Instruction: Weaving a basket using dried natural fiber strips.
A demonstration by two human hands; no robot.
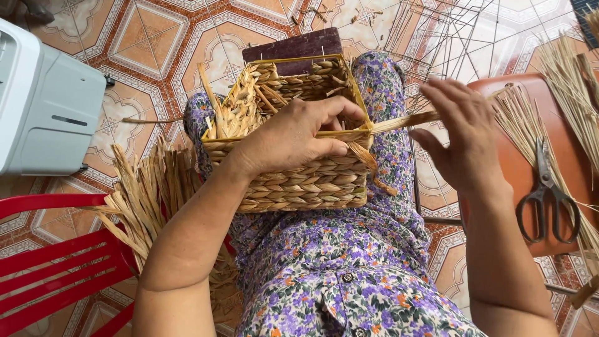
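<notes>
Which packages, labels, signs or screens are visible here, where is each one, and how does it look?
None: no package, label, sign or screen shows.
Nearest in kind: a grey-white plastic machine housing, top left on the tiled floor, boxy with a dark slot.
Also a woven basket on the lap, rectangular, straw-coloured, unmarked, held by the left hand.

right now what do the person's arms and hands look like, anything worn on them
Both arms are bare from above the elbow down: no sleeves reach them in view. The left hand and the right hand have no gloves, and no rings, watch or bracelets show. The only clothing seen is a floral garment in purple, white, green and orange with small dark buttons.
</notes>
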